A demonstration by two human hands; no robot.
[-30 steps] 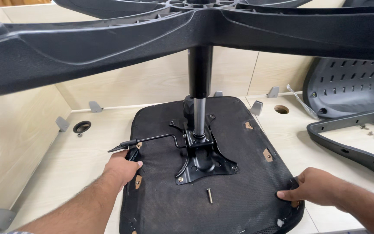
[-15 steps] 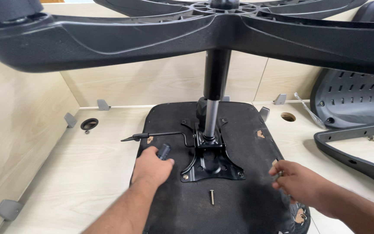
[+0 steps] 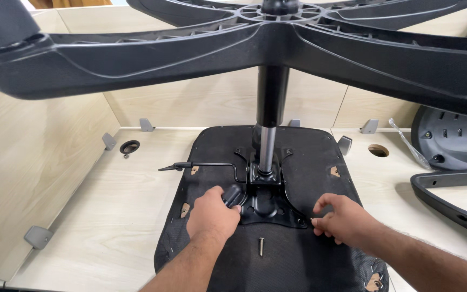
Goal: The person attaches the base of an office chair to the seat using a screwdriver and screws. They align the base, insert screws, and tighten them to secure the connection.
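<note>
An upturned black chair seat (image 3: 309,162) lies on the wooden table. A black metal mechanism plate (image 3: 268,208) is fixed at its middle, with a gas cylinder (image 3: 266,146) rising to the star base (image 3: 233,48) overhead. My left hand (image 3: 212,216) rests on the seat beside the plate, its fingers wrapped around a black round knob (image 3: 232,194). My right hand (image 3: 341,219) has its fingers curled at the plate's right corner; I cannot see anything in it. A loose bolt (image 3: 261,246) lies on the seat between my forearms. A thin lever (image 3: 201,165) sticks out to the left.
A black chair backrest (image 3: 455,140) and an armrest frame (image 3: 449,189) lie at the right. Grey metal brackets (image 3: 38,236) line the table's walls. Round holes (image 3: 129,146) sit in the tabletop at the left and right. Wooden panels wall in the table.
Both hands have moved inward from the seat's edges to the mechanism plate. The left hand has closed on the black knob. The view has shifted closer.
</note>
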